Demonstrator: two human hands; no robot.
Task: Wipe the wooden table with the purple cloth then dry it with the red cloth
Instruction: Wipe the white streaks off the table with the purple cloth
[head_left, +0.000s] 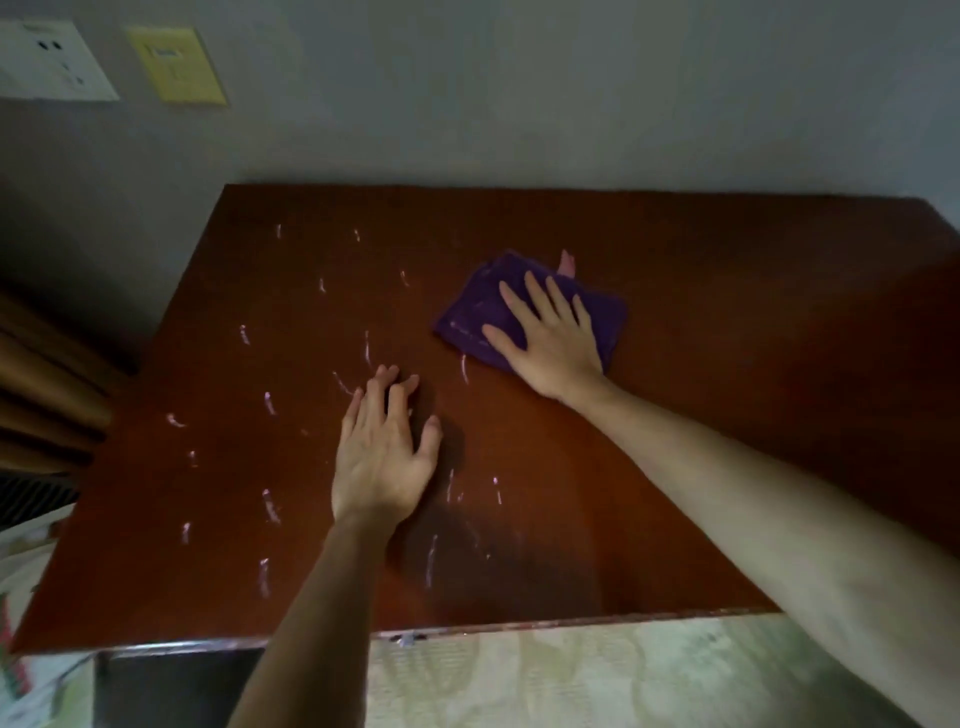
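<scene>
The reddish-brown wooden table (727, 415) fills the middle of the view, with several pale wet streaks (270, 506) across its left half. A folded purple cloth (478, 317) lies flat on the table right of centre. My right hand (550, 343) presses down on the cloth with fingers spread flat. One fingertip shows past the cloth's far edge. My left hand (384, 457) rests palm down on the bare wood near the middle, fingers apart and holding nothing. No red cloth is in view.
A grey wall (571, 104) stands right behind the table, carrying a white socket plate (49, 62) and a yellow panel (174, 65) at upper left. Brown curtain folds (47, 384) hang at the left. Patterned bedding (597, 680) lies below the table's near edge.
</scene>
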